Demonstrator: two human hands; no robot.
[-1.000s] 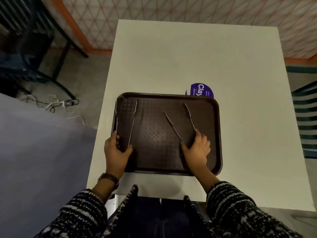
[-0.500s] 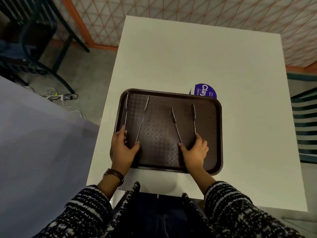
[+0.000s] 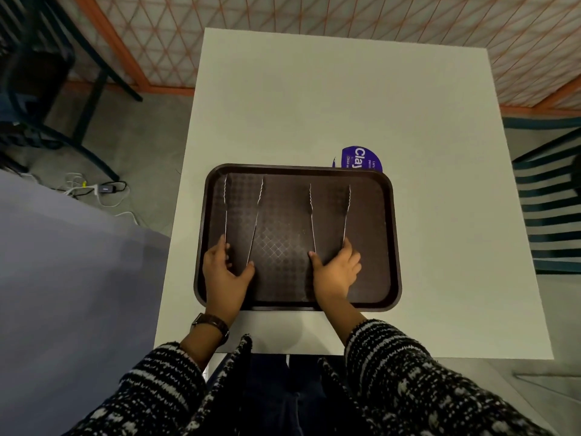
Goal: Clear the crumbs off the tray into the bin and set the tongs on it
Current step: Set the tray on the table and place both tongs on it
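A dark brown tray (image 3: 390,247) lies flat on the white table (image 3: 345,99) near its front edge. Two metal tongs rest on it with their arms spread and tips pointing away from me. My left hand (image 3: 224,276) holds the hinge end of the left tongs (image 3: 259,209). The hinge end of the right tongs (image 3: 311,215) is held by my right hand (image 3: 334,273). I cannot make out crumbs on the tray, and no bin is in view.
A round purple sticker (image 3: 361,157) pokes out from under the tray's far edge. A grey surface (image 3: 63,294) fills the left. Cables (image 3: 94,190) and dark chair legs (image 3: 63,114) are on the floor at left. A striped chair (image 3: 550,196) stands at right.
The right tongs swung from a leftward tilt to pointing straight away from me. The left tongs straightened too. Both hands kept hold of the hinge ends.
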